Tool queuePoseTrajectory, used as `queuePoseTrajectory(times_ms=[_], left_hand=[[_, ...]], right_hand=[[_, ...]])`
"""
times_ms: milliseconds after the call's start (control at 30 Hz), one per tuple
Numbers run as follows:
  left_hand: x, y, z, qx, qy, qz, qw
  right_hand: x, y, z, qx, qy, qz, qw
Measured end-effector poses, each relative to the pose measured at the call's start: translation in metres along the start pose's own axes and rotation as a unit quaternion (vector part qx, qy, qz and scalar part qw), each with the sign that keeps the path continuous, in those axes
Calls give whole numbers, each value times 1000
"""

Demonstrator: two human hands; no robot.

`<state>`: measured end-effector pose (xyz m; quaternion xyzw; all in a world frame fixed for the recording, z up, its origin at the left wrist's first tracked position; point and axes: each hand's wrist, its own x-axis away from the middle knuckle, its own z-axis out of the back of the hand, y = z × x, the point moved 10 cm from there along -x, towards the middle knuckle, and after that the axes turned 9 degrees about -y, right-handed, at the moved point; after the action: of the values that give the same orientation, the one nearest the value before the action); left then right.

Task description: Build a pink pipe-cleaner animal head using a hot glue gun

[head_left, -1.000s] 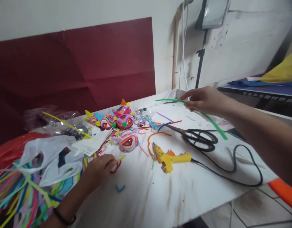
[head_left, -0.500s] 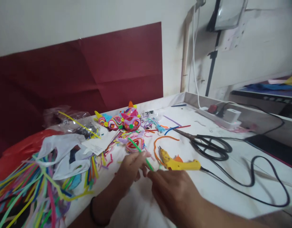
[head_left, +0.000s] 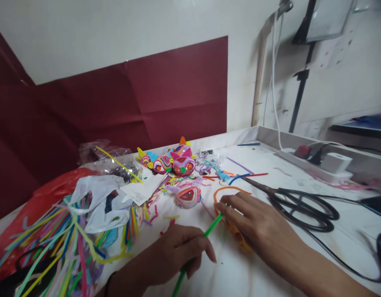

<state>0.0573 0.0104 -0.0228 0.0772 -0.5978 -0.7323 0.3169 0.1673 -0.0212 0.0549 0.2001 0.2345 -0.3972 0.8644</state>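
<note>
A green pipe cleaner (head_left: 213, 226) slants up to the right through the curled fingers of my left hand (head_left: 182, 249), and its lower end sticks out below them. Its upper tip is pinched by the fingers of my right hand (head_left: 255, 220). That hand largely covers a yellow glue gun (head_left: 243, 244) on the white table. Beyond the fingers curves an orange pipe cleaner (head_left: 225, 189). Straight ahead lies a loose pink and purple coiled piece with a red centre (head_left: 188, 196).
Behind sit several colourful coiled animal heads (head_left: 182, 163). Large black-handled scissors (head_left: 304, 206) lie at the right, near a power strip (head_left: 314, 167) and cables. At the left, pipe cleaners (head_left: 58, 243) spread beside a white plastic bag (head_left: 99, 202) and a red bag (head_left: 50, 194).
My right hand has moved up and right to the green pipe cleaner's upper tip, over the glue gun. My left hand sits lower, around the stem. The view has shifted left.
</note>
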Motion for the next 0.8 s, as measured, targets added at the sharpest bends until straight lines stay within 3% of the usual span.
queuePoseTrajectory(times_ms=[67,133,233,367,467,667,800], left_hand=[[4,-4,8,-43,13,27,999],[8,0,25,-157,81,33,984],[15,34,40,-372,224,-47,899],[18,75,13,-537,281,-197,771],[21,90,-1,-602,314,-256,688],[14,100,-5,-670,333,-262,610],[4,106,-19,-719,330,-299,534]], right_hand=[[0,-4,-2,5,0,4,1000],[-1,-14,1,19,21,17,999],[-6,-28,8,12,55,32,998],[-11,-31,16,-32,95,29,995],[-9,-21,16,-38,86,15,995],[-3,3,6,-27,63,-4,998],[3,10,-2,3,84,-7,996]])
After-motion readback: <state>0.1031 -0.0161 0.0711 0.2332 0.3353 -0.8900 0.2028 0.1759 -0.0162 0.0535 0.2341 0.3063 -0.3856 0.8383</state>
